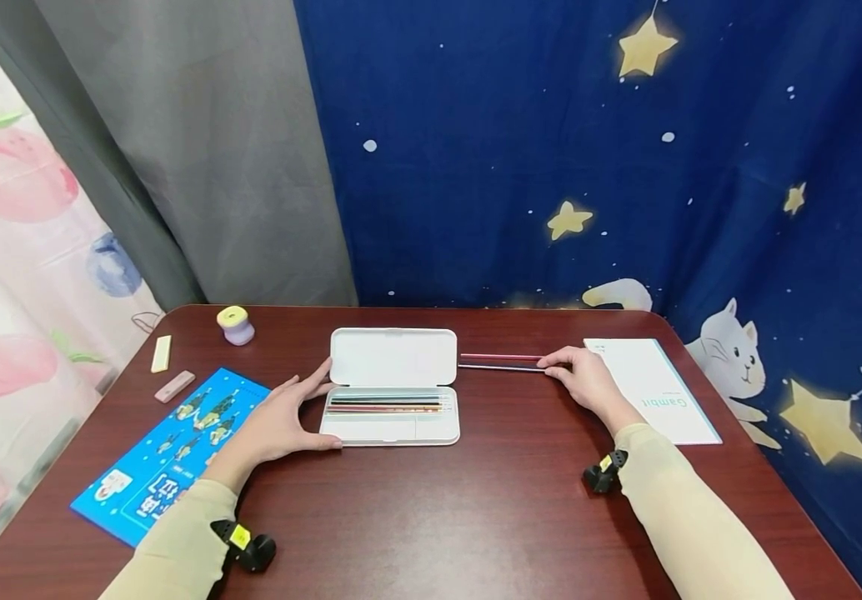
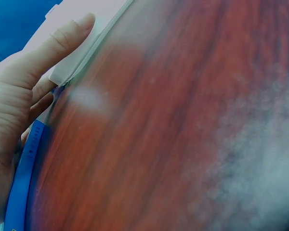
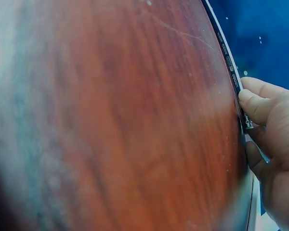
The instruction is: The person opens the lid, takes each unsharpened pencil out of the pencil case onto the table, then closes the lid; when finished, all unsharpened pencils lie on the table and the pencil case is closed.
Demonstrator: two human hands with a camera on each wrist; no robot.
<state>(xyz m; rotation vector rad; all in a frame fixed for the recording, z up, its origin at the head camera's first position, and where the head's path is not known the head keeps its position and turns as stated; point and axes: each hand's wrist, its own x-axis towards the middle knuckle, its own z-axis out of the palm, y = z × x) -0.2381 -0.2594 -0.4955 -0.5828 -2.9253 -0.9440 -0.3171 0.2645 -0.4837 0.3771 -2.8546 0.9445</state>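
A white pencil case lies with its lid raised, several pencils in its tray. My left hand spans the case's left end with spread fingers. Its thumb rests at the front corner and its fingertips touch near the hinge. To the right of the case, my right hand pinches the end of a dark pencil between thumb and fingers; white lettering shows on that pencil in the right wrist view. A red pencil lies just behind it, its right end by my fingertips.
A blue booklet lies under my left forearm. At the back left are a pink eraser, a cream eraser and a yellow-and-lilac round container. A white booklet lies beyond my right hand. Curtains hang behind the table.
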